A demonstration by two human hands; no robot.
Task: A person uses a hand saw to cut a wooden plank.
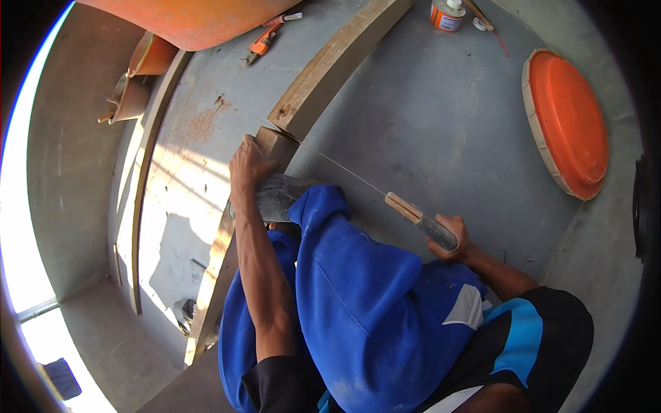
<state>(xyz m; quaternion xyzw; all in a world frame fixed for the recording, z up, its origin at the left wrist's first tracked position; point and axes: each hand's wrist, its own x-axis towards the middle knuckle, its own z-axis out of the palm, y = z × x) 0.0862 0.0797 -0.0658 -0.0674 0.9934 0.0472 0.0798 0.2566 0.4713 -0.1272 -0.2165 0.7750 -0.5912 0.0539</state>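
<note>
A squared timber [330, 65] lies on the grey floor [420, 131], running from the floor's far edge down toward its near left corner. The thin blade of a saw [404, 206] sits in a cut across it, seen nearly edge-on; whether the cut goes all the way through, I cannot tell. The far part stands slightly out of line with the near part at the cut.

The left hand [251, 168] is clasped over the near part, just beside the blade, though some fingertips are hidden. The right hand [451, 237] is closed around the saw's handle, well to the right of the timber. A dark grey boot [279, 196] lies across the timber just behind the left hand, below the blue trousers [365, 275].

Left of the cut, reddish dust [200, 124] is scattered on the floor. Beyond it lie an orange wrench [260, 45] and, at the far left, a large orange tub [206, 24]. A long wooden strip [146, 158] runs near the floor's left edge. A small can [446, 15] stands near the far edge, and a red-orange basin [571, 124] leans at the right edge.
</note>
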